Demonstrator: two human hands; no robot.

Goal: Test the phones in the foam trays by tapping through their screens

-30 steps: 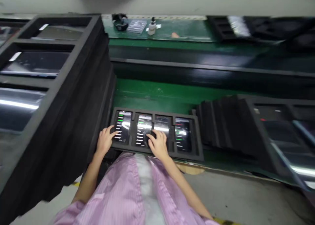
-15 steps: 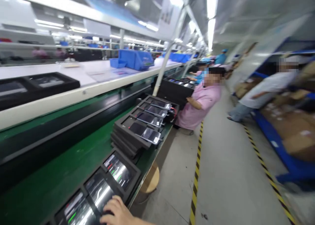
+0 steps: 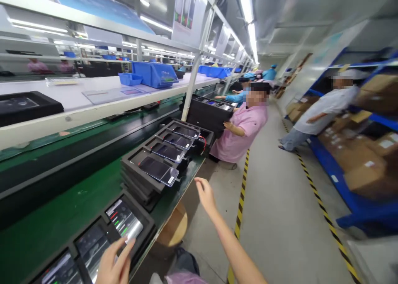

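Observation:
My left hand (image 3: 115, 261) is over the near foam tray (image 3: 148, 217), fingers spread and close to a phone (image 3: 124, 219) with a lit screen showing red and green marks. Whether the fingertips touch its glass I cannot tell. Two more phones lie in neighbouring slots, one a dark-screened phone (image 3: 93, 244). My right hand (image 3: 205, 194) is held out past the bench edge, fingers extended, nothing visible in it. Ahead of it, several dark-screened phones lie across the top of a stack of black foam trays (image 3: 137, 180); the nearest phone (image 3: 159, 171) carries a white label.
A co-worker in pink (image 3: 241, 130) stands beyond the stack, hands at a black tray pile (image 3: 205, 116). A round wooden stool (image 3: 174, 226) sits below the bench edge. Blue bins (image 3: 155, 74) rest on the shelf. Another person (image 3: 326, 105) stands by cartons (image 3: 363, 168) at right.
The view has shifted, with the bench and trays moving left in the picture. One hand showed at the near tray before; now both hands are in view, the right one raised beside the bench.

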